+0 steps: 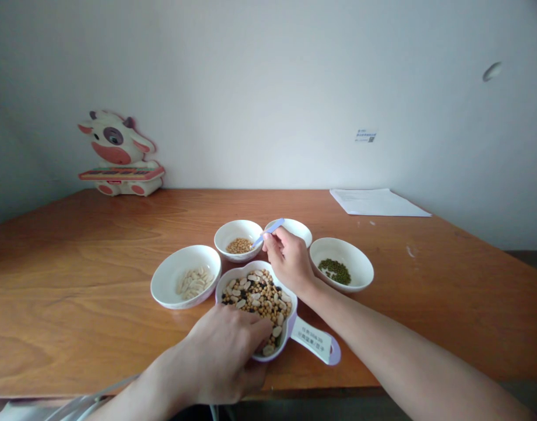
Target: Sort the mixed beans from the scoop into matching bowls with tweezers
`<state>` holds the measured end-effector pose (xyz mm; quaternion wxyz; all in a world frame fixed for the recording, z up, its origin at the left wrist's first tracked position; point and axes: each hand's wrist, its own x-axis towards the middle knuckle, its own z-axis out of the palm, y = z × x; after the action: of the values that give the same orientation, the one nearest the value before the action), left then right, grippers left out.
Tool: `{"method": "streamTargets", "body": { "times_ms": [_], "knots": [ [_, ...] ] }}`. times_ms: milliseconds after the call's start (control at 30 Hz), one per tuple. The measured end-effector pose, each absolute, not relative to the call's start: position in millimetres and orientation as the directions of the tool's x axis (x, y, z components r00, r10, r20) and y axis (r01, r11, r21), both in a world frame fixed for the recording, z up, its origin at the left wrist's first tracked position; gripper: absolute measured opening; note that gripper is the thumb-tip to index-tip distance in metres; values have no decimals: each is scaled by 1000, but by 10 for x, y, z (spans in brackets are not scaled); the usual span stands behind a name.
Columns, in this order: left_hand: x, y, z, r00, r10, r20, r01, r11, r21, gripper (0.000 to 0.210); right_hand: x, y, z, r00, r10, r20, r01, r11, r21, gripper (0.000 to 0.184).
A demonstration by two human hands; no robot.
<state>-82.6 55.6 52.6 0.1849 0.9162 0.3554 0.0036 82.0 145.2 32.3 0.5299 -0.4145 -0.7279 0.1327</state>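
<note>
My right hand [291, 257] is closed on a slim lavender tool [275, 225]. I cannot tell its exact kind. Its lower tip reaches over a white bowl of yellow beans [240, 246]. At the front, my left hand [227, 345] grips the near left rim of a lobed handled bowl [304, 336]; some of its fingers are hidden. A mix of peanut halves, yellow beans and dark beans [259, 295] lies inside. White bowls around it hold pale flat seeds or nut slices [194, 283] on the left and green beans [335, 271] on the right.
Behind my right hand stands another white bowl [301, 229], its inside partly hidden. A cow-shaped toy keyboard [121, 155] sits at the back left. White paper [377, 202] lies at the back right of the wooden table [75, 292], against the wall.
</note>
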Motion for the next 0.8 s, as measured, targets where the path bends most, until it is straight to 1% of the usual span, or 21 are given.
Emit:
{"method": "streamTargets", "body": {
  "times_ms": [233, 400, 500, 567, 633, 700, 800],
  "knots": [
    [-831, 557, 520, 743, 655, -136, 657, -674, 338, 15, 808, 1468, 319, -167, 742, 649, 483, 635, -603, 24],
    [-835, 552, 520, 744, 654, -133, 656, -678, 331, 15, 802, 1462, 303, -179, 741, 647, 525, 628, -574, 24],
    [-837, 550, 516, 748, 653, -121, 651, -684, 331, 14, 818, 1428, 337, -162, 712, 683, 537, 644, -544, 24],
    [-838, 550, 512, 747, 654, -117, 651, -685, 326, 14, 828, 1388, 374, -186, 666, 723, 507, 695, -510, 23],
    [-838, 552, 506, 743, 658, -123, 657, -682, 322, 13, 828, 1343, 404, -258, 602, 756, 444, 768, -461, 22],
    [-838, 553, 498, 739, 660, -136, 663, -677, 319, 12, 817, 1308, 413, -380, 530, 758, 357, 840, -408, 22],
    [-840, 555, 487, 742, 659, -120, 661, -690, 296, 10, 792, 1287, 393, -575, 426, 699, 257, 905, -340, 23]
  ]
}}
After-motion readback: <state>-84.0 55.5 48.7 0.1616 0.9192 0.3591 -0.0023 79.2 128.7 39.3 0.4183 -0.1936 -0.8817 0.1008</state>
